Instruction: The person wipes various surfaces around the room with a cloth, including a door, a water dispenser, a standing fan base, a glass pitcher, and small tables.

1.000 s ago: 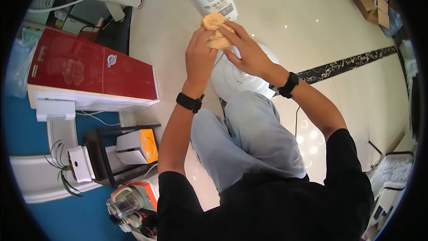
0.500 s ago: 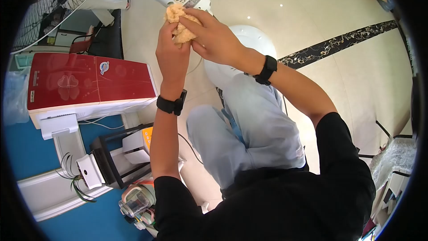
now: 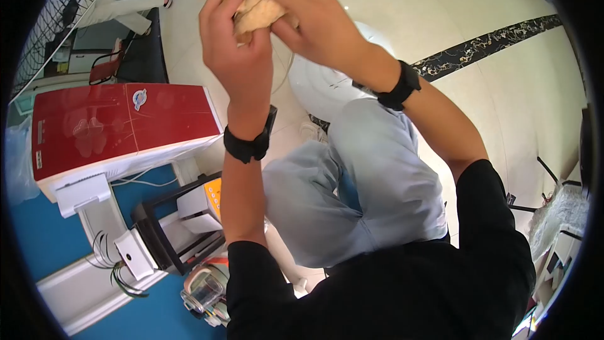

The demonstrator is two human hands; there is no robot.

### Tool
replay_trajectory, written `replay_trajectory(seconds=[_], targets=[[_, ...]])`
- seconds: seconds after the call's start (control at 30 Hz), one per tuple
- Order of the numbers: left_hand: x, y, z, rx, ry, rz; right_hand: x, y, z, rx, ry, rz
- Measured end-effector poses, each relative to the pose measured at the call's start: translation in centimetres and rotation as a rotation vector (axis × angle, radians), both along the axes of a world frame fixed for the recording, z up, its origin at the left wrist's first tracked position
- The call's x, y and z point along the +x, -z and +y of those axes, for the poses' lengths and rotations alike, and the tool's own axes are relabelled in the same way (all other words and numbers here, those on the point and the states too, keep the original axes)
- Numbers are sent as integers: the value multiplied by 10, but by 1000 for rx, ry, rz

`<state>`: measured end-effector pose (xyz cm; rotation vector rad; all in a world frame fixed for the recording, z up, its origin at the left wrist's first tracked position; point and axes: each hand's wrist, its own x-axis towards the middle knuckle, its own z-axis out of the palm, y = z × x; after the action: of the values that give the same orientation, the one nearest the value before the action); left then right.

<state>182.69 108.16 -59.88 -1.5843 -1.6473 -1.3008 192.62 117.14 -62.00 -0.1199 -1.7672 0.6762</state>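
Observation:
A crumpled pale-orange towel (image 3: pixel 261 11) is gripped between both hands at the top of the view. My left hand (image 3: pixel 236 56) closes on its lower left side, with thumb and fingers pressed into the fabric. My right hand (image 3: pixel 324 25) holds it from the right, fingers laid over the top and the thumb underneath. Part of the towel is cut off by the upper edge of the view. Below my right forearm, a white rounded base (image 3: pixel 311 91) stands on the floor, partly hidden by my knees.
A red-fronted refrigerator-like cabinet (image 3: pixel 119 119) is on the left, with a black rack (image 3: pixel 157 226), a potted plant (image 3: pixel 119 271) and a clear-jar appliance (image 3: pixel 204 293) below it. Another person's legs (image 3: pixel 126 9) show at upper left. Plastic-wrapped items (image 3: pixel 557 214) stand at right.
Both hands and the towel have come closer to the camera and higher in the view. The white labelled column behind them has left the view as the camera shifted.

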Motion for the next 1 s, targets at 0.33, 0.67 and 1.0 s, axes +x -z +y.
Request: replay_trajectory(seconds=[0.33, 0.67, 1.0], targets=[[3, 22, 21, -98, 49, 12, 24, 24, 36, 61, 36, -254], [25, -15, 53, 78, 155, -14, -3, -45, 71, 215, -43, 11], [42, 36, 62, -494, 136, -46, 9, 50, 92, -356, -120, -435]])
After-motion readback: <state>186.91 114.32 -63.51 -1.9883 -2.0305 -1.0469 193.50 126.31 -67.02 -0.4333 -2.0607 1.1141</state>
